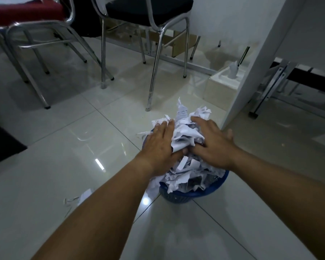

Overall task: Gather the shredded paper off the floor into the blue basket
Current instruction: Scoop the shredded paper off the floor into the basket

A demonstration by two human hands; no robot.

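closest to the person, two bare forearms reach forward and down over the glossy tiled floor (64, 147). just beside the left forearm a few loose scraps (83, 197) of paper lie on the tiles, well apart from everything else. beyond the arms stands the blue basket (210, 191), upright on the floor, heaped over its rim with shredded paper (184, 128), and some strips hang over the near edge. both hands lie on top of that heap. the left hand (159, 145) is laid flat on the left side of the pile, fingers straight and its grip apart, clamped on nothing, with the thumb tucked against a crumpled sheet. the right hand (213, 145) presses on the right side the same way, fingers spread, its grip also apart. the two hands are near each other with paper bulging up between them. to the far left a dark mat (2, 143) meets the tiles. further back stand a black-seated chair (148, 8) and a red-seated chair (26, 12), both on chrome legs. to the right a pale tissue box (223, 85) sits on the floor beside a white panel (251, 72).
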